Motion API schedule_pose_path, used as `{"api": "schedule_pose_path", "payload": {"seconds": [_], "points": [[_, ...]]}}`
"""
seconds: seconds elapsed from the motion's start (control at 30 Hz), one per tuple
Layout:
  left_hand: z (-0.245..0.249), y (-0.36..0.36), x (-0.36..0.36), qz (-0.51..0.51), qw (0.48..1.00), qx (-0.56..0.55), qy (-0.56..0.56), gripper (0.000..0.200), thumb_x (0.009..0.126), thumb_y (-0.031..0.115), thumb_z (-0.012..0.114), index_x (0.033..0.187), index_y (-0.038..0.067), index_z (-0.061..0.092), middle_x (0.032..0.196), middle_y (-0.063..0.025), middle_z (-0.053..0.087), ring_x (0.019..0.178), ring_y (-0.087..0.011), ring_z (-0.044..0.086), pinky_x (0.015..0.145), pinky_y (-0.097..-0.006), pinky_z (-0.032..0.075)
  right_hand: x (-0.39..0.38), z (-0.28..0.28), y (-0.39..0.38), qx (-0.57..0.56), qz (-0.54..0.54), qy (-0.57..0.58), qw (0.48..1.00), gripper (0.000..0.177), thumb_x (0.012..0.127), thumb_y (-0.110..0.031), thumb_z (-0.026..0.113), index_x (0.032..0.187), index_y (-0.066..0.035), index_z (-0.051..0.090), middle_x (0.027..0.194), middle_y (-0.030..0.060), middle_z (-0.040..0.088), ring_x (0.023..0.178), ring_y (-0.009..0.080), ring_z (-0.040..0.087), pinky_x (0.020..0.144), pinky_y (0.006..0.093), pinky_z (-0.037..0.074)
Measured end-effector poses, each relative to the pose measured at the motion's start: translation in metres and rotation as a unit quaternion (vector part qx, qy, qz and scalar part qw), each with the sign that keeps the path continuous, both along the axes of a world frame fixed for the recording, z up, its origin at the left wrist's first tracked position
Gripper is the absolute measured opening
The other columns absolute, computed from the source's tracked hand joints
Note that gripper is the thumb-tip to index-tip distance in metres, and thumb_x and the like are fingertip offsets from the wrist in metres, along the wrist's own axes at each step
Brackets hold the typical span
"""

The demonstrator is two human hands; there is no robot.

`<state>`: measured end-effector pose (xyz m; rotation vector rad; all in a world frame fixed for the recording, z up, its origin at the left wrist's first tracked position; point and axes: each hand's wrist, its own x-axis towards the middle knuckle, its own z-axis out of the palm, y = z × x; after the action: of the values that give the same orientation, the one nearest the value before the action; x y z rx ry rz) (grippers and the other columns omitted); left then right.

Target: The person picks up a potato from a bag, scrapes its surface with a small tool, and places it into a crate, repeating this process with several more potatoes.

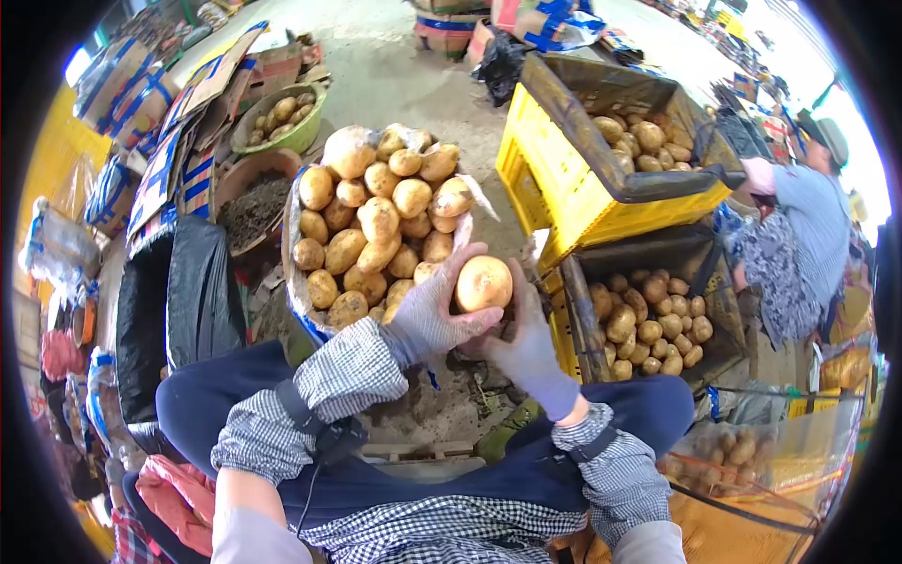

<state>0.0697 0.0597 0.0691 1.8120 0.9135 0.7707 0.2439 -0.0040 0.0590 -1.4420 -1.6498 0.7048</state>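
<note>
A large round potato point(484, 284) is held up between my two gloved hands, in front of my knees. My left hand point(437, 305) grips it from the left side, thumb beneath it. On its right, my right hand point(528, 338) has its fingers against the potato, though its lower fingers are partly hidden. Just beyond my left hand stands a basket point(289, 240) heaped with potatoes point(376, 221). To the right of my hands, a lined yellow crate point(587, 352) holds smaller potatoes point(653, 320).
Another yellow crate point(540, 179) with potatoes stands behind the lower one. At left are a green basin point(315, 122) of potatoes, a pot of dark soil point(254, 211) and a black-lined box point(202, 291). A person point(799, 216) sits at the right.
</note>
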Motion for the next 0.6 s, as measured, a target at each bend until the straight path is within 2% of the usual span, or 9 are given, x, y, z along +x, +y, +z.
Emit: {"api": "schedule_pose_path", "payload": {"seconds": [0.07, 0.13, 0.17, 0.23, 0.3, 0.4, 0.43, 0.47, 0.6], "points": [[0.005, -0.012, 0.005, -0.037, 0.999, 0.034, 0.006, 0.08, 0.089, 0.032, 0.071, 0.149, 0.003, 0.027, 0.137, -0.0213, 0.052, 0.124, -0.03, 0.054, 0.104, -0.0382, 0.044, -0.012, -0.011, -0.004, 0.028, -0.054, 0.144, 0.988, 0.098, 0.067, -0.015, 0.087, 0.146, 0.001, 0.032, 0.133, 0.0183, 0.05, 0.117, 0.0265, 0.057, 0.099, 0.034, 0.049], [0.003, -0.015, 0.018, -0.093, 0.989, -0.014, -0.118, 0.074, 0.095, 0.025, 0.063, 0.152, 0.002, 0.021, 0.144, -0.0205, 0.044, 0.119, -0.0285, 0.057, 0.099, -0.0367, 0.047, -0.003, -0.008, -0.006, 0.025, -0.095, 0.24, 0.966, 0.088, 0.07, -0.014, 0.087, 0.141, -0.001, 0.038, 0.13, 0.0136, 0.052, 0.116, 0.0227, 0.056, 0.099, 0.0331, 0.049], [0.015, -0.022, 0.022, -0.12, 0.967, -0.104, -0.201, 0.072, 0.097, 0.022, 0.059, 0.153, 0.002, 0.018, 0.148, -0.0198, 0.039, 0.114, -0.0265, 0.059, 0.095, -0.035, 0.049, 0.004, -0.004, -0.005, 0.026, -0.114, 0.289, 0.95, 0.083, 0.072, -0.014, 0.087, 0.139, -0.002, 0.04, 0.128, 0.0109, 0.054, 0.115, 0.0206, 0.056, 0.098, 0.0326, 0.049], [0.015, -0.019, 0.023, -0.128, 0.943, -0.111, -0.287, 0.067, 0.1, 0.019, 0.052, 0.154, 0.004, 0.016, 0.148, -0.0152, 0.04, 0.093, -0.0125, 0.059, 0.08, -0.0246, 0.05, 0.037, 0.007, 0.014, 0.158, -0.24, 0.269, 0.919, 0.076, 0.074, -0.01, 0.084, 0.137, -0.004, 0.042, 0.12, 0.007, 0.056, 0.105, 0.0158, 0.058, 0.086, 0.029, 0.053], [0.02, -0.016, 0.021, -0.056, 0.966, -0.116, -0.225, 0.066, 0.101, 0.028, 0.052, 0.154, 0.004, 0.02, 0.146, -0.0141, 0.042, 0.093, -0.0139, 0.06, 0.081, -0.026, 0.05, 0.092, 0.073, 0.01, 0.192, -0.26, 0.461, 0.827, 0.066, 0.077, -0.009, 0.081, 0.132, -0.004, 0.045, 0.106, 0.0045, 0.059, 0.088, 0.0108, 0.06, 0.069, 0.0241, 0.053], [0.012, 0.0, 0.015, -0.027, 0.978, -0.108, -0.178, 0.068, 0.101, 0.041, 0.049, 0.152, 0.003, 0.025, 0.143, -0.0158, 0.044, 0.095, -0.0147, 0.06, 0.084, -0.028, 0.05, 0.212, 0.154, -0.015, 0.384, -0.336, 0.366, 0.778, 0.025, 0.088, -0.013, 0.07, 0.107, -0.008, 0.054, 0.086, 0.0003, 0.056, 0.07, 0.0107, 0.058, 0.054, 0.0262, 0.047], [0.014, 0.003, 0.013, -0.035, 0.977, -0.103, -0.181, 0.068, 0.101, 0.041, 0.049, 0.152, 0.003, 0.025, 0.143, -0.0158, 0.044, 0.095, -0.0147, 0.06, 0.084, -0.028, 0.05, 0.232, 0.201, -0.045, 0.406, -0.336, 0.351, 0.774, 0.012, 0.093, -0.016, 0.064, 0.094, -0.009, 0.055, 0.083, -0.0022, 0.053, 0.07, 0.0122, 0.056, 0.059, 0.0301, 0.046], [0.014, 0.005, 0.013, -0.027, 0.976, -0.117, -0.184, 0.065, 0.102, 0.041, 0.048, 0.152, 0.005, 0.027, 0.139, -0.0147, 0.047, 0.096, -0.0149, 0.06, 0.085, -0.0291, 0.05, 0.279, 0.219, -0.065, 0.471, -0.381, 0.228, 0.762, 0.017, 0.099, -0.023, 0.056, 0.087, -0.011, 0.055, 0.083, -0.0024, 0.053, 0.073, 0.0129, 0.054, 0.063, 0.0331, 0.044], [0.019, 0.01, 0.014, 0.006, 0.943, -0.2, -0.266, 0.052, 0.101, 0.033, 0.05, 0.145, 0.008, 0.039, 0.123, -0.0079, 0.059, 0.095, -0.0158, 0.063, 0.083, -0.0286, 0.051, 0.418, 0.326, -0.161, 0.482, -0.492, 0.16, 0.707, 0.015, 0.099, -0.025, 0.056, 0.093, -0.011, 0.056, 0.084, -0.0021, 0.054, 0.073, 0.0121, 0.054, 0.064, 0.0321, 0.045]]}}
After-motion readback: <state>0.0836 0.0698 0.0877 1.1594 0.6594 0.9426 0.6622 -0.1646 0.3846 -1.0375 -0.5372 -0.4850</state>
